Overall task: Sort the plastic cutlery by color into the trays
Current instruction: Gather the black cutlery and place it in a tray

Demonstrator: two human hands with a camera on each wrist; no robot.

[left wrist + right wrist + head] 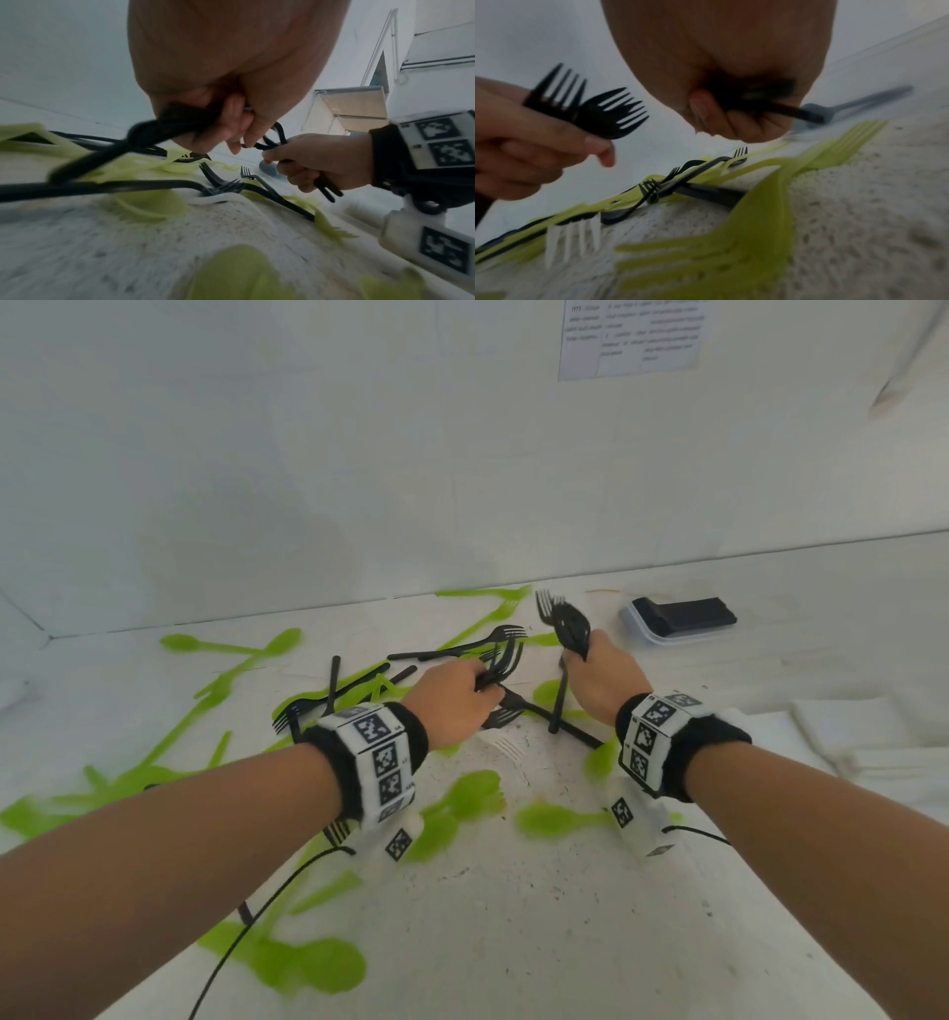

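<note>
Speckled white table (pixel 539 906) strewn with green cutlery (pixel 462 796) and black forks (pixel 457 649).

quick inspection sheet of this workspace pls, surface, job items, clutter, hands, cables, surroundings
surface: white speckled table, scattered with cutlery.
job's things: loose green cutlery and black forks mixed on the table; one white fork among them; a pale tray holding a black object at far right.
clutter: nothing seen.
grippers: left hand grips a bundle of black forks; right hand grips another black bunch.
cables: thin black cable runs from the left wrist rig.
surroundings: white wall with a printed sheet.
</note>
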